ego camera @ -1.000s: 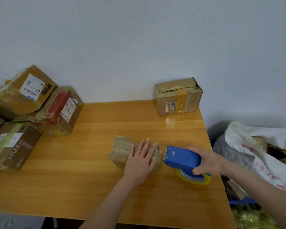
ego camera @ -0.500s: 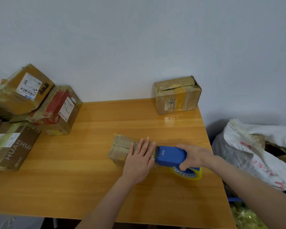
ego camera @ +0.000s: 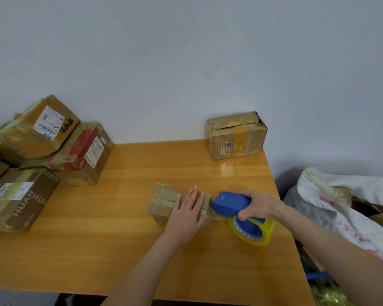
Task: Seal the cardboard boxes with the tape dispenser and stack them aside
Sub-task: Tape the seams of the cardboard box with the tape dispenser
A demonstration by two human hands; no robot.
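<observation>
From the head camera, a small flat cardboard box [ego camera: 166,200] lies near the middle of the wooden surface [ego camera: 119,250], wrapped in yellowish tape. The left hand [ego camera: 187,214] lies flat on its right half, fingers straight and together, pressing down and gripping nothing. The right hand [ego camera: 260,205] is wrapped round the handle of the blue tape dispenser [ego camera: 229,203], whose front end touches the box's right edge, just beside the left hand's fingertips. The yellow tape roll [ego camera: 252,233] hangs under the dispenser, close above the surface; a thin clear strip seems to run from it to the box's side, though it is hard to make out.

At the back right corner of the surface, against the wall, stands a second cardboard box [ego camera: 236,135] with its top flaps slightly gaping. On the left side sits a pile of taped boxes: a tilted labelled box [ego camera: 38,127] on top, a red-printed box [ego camera: 82,153] leaning beside it, and a brown box marked HUANHUA [ego camera: 20,199] in front. Off the right edge lies a white sack [ego camera: 341,202].
</observation>
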